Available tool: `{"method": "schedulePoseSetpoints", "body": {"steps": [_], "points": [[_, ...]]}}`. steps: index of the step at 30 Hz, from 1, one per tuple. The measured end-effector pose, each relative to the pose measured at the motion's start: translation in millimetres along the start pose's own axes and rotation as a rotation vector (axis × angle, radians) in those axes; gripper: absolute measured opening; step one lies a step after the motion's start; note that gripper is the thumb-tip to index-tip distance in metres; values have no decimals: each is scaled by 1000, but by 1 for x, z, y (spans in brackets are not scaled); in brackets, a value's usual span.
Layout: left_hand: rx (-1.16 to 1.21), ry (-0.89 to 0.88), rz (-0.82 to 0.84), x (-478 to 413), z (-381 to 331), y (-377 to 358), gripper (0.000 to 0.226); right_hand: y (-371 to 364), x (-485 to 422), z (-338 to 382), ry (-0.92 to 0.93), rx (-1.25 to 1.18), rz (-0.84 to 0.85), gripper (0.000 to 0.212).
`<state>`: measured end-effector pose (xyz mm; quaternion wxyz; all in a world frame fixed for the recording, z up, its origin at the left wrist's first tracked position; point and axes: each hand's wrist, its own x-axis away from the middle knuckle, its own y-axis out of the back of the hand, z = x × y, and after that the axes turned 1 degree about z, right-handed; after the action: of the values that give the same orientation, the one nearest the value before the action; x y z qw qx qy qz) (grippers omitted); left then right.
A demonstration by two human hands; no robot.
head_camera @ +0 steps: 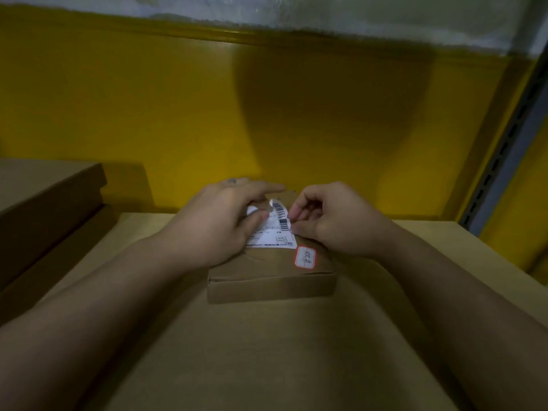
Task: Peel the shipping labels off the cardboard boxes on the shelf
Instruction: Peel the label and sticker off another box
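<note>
My left hand (219, 223) is pressing flat on the box (272, 286); my right hand (332, 223) is pinching the shipping label (272, 232).

A yellow wall (148, 99) fills the back, a pale, blurred band (326, 10) above it. A grey slotted upright (507, 149) slants at the right. Light is dim.
</note>
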<state>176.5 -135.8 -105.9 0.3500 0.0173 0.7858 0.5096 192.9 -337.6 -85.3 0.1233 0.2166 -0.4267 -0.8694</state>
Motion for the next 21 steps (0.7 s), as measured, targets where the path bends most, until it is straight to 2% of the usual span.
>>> {"method": "schedulePoseSetpoints", "body": {"steps": [5, 9, 12, 14, 17, 21], "points": [[-38, 56, 106, 1, -6, 6, 38, 15, 8, 4, 12, 168, 108, 13], [-53, 20, 75, 1, -12, 7, 11, 26, 16, 12, -51, 206, 273, 36], [-40, 12, 106, -1, -16, 9, 24, 27, 18, 16, -15, 210, 345, 51], [-53, -26, 156, -1, -18, 10, 30, 22, 19, 19, 31, 189, 354, 50], [-57, -87, 169, -1, -19, 10, 27, 10, 16, 22, 75, 130, 302, 38], [-164, 9, 203, -3, -13, 13, 28, 2, 12, 16, 6, 283, 188, 45]]}}
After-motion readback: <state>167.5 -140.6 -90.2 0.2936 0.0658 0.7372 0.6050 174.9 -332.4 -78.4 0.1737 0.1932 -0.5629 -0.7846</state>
